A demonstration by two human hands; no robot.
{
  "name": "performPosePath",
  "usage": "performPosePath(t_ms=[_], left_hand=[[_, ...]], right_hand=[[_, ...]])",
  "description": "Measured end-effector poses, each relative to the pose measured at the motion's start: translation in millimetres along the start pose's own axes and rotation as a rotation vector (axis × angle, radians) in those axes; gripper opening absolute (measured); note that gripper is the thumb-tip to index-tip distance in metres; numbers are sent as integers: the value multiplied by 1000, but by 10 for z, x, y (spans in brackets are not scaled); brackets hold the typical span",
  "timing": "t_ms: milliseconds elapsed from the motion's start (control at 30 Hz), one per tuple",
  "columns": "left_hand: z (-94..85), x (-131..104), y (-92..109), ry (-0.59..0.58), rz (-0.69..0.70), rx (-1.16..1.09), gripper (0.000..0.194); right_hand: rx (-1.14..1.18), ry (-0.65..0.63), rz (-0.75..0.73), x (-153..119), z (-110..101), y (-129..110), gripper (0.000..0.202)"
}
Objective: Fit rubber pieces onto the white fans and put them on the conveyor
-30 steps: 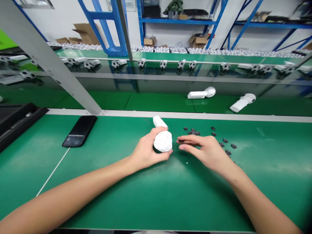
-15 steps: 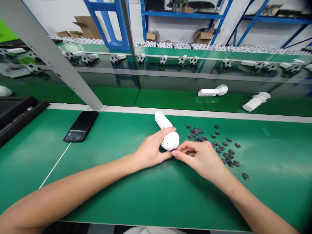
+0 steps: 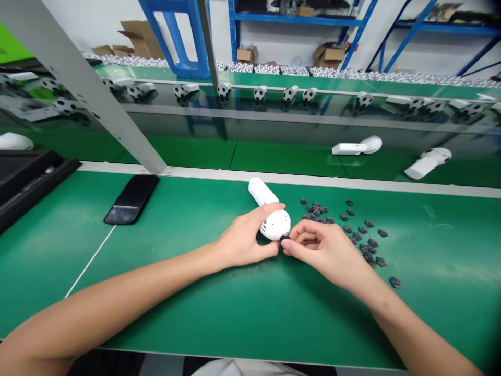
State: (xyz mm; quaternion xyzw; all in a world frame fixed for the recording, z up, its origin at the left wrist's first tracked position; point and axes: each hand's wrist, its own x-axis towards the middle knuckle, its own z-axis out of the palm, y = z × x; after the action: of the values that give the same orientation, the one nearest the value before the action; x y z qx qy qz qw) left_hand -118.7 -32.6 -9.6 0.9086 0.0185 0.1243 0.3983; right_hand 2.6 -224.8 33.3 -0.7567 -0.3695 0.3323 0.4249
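Observation:
A white plastic piece with a round ball-like head and a straight handle point(image 3: 263, 191) lies on the green table, its handle pointing away to the upper left. My left hand point(image 3: 250, 235) grips the round head between thumb and fingers. At the head's lower right side, my right hand point(image 3: 319, 248) pinches a small black piece point(image 3: 284, 237) that touches or nearly touches the head. Just beyond my right hand lie several loose black pentagon-shaped pieces point(image 3: 372, 243), partly hidden by the hand.
A black phone point(image 3: 133, 199) lies at the left, near a black tray point(image 3: 31, 183). Behind the table rail, a green conveyor point(image 3: 270, 162) bears white ball-headed pieces point(image 3: 354, 148). Ball-patterned pieces point(image 3: 260, 93) line the ledge beyond. A slanted metal post point(image 3: 113, 120) rises at the left.
My right hand has shifted slightly right and up along the ball head, and the black piece shows more at its fingertips. The conveyor pieces have moved right. My left hand keeps its grip.

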Motion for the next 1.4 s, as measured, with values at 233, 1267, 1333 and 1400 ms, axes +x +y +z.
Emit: performPosePath(t_ms=[233, 1267, 1333, 1400], left_hand=[[-28, -32, -7, -30, -30, -42, 96], [-96, -33, -47, 16, 98, -191, 73], [-104, -25, -45, 29, 94, -257, 67], [-113, -22, -38, 31, 84, -276, 61]], right_hand=[[-7, 197, -114, 38, 123, 24, 22], [-149, 304, -531, 47, 314, 178, 40], [-192, 248, -544, 21, 262, 138, 40], [-242, 172, -531, 22, 139, 121, 37]])
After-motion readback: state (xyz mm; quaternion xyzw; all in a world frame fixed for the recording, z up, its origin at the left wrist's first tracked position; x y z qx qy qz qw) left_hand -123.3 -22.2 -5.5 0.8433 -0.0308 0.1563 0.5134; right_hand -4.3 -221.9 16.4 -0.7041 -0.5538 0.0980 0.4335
